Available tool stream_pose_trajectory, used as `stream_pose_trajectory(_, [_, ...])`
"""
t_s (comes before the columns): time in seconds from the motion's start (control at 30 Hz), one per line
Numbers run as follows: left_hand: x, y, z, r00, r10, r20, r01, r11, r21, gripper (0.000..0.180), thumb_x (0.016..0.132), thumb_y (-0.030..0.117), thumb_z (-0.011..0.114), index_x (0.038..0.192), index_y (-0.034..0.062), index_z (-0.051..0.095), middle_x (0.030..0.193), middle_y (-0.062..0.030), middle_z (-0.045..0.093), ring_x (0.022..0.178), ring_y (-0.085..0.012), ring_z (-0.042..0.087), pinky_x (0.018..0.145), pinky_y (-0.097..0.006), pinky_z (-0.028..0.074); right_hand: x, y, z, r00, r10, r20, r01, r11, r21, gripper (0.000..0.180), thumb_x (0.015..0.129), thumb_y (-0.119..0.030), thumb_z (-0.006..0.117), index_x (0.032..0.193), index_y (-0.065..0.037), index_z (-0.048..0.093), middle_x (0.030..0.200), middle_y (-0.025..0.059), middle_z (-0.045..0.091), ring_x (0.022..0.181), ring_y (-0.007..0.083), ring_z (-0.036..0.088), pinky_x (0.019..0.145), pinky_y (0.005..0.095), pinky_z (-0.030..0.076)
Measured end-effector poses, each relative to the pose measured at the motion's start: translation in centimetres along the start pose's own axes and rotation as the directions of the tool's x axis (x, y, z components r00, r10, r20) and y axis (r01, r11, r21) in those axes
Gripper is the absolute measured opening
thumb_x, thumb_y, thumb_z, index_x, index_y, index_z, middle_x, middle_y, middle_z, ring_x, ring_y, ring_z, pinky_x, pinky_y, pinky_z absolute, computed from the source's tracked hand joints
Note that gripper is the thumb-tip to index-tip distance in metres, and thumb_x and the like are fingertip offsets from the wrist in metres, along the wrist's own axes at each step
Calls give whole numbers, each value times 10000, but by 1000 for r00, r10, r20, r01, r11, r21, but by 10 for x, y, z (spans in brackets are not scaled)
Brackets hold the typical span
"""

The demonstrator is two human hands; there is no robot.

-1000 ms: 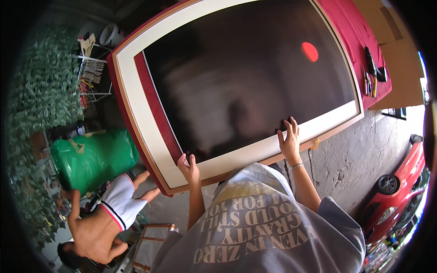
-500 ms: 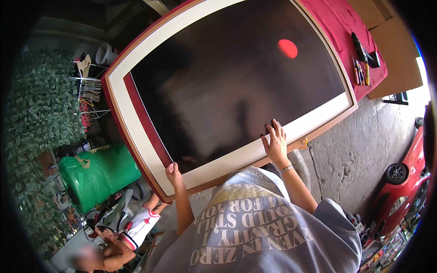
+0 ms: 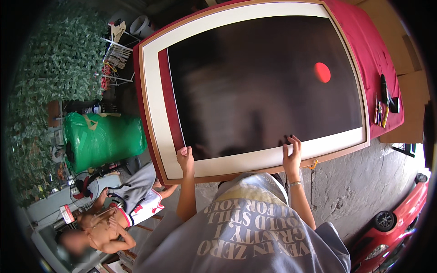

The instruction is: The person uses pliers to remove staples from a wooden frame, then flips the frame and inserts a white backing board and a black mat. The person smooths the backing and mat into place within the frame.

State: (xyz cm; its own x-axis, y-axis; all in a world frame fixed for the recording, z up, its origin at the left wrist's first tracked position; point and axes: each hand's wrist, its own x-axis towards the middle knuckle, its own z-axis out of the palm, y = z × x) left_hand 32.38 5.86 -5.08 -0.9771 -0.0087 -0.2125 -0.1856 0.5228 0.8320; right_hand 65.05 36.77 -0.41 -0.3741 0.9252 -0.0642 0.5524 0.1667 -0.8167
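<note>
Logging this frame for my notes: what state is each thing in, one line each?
Framed picture: flat on the red-covered table, near edge overhanging.
Left hand: open, fingers flat on the pale mat border.
Right hand: open, fingers spread on the glass edge.
Hand tools: lying loose on the cloth.
Green bag: full, on its side.

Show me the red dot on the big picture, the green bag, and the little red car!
red dot (image 3: 322,72): head view, middle of the dot on the dark picture.
green bag (image 3: 107,139): head view, its shiny side.
red car (image 3: 400,218): head view, the body above the wheel.
</note>
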Motion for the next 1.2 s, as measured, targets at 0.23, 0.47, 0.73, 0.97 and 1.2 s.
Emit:
stream_pose_trajectory(0.23, [1,-2,-4,998,30,62,-23,994,-109,200,941,105,740,1017,-15,600,896,-16,604,789,-90,532,742,-265,465,-6,20,-11,685,682,257,-293,-65,954,419,1044,-430,514,864,-65,616,506,52,510,455,211,465,977,501,507])
stream_pose_trajectory(0.47, [1,-7,-8,998,24,66,-25,1000,8,334,946,210,748,1127,-26,597,1063,-114,648,964,-201,616,875,-342,496,-3,19,-3,707,653,270,-256,-120,959,425,1033,-445,513,869,-65,610,528,85,556,482,229,501,967,520,518])
stream_pose_trajectory(0.73, [8,-7,-9,994,48,96,-53,998,42,333,938,238,760,1103,-13,615,1024,-108,658,949,-199,621,876,-338,497,-3,9,2,720,648,249,-241,-104,965,424,1058,-442,478,901,-65,592,593,71,579,544,231,552,965,503,514])
stream_pose_trajectory(0.97, [6,1,-8,993,38,109,-37,999,-14,291,941,202,755,1084,-9,614,1024,-99,657,942,-191,617,871,-330,497,-2,9,5,749,608,264,-225,-142,964,420,1063,-436,475,907,-68,602,622,74,605,579,234,588,981,503,510])
stream_pose_trajectory(1.2, [-1,16,-9,992,-9,123,6,1000,21,312,946,196,753,1117,-11,595,1034,-99,642,957,-181,607,868,-323,495,-10,12,6,765,610,205,-275,21,961,371,1085,-384,461,932,-75,598,794,90,676,735,234,657,963,440,516])
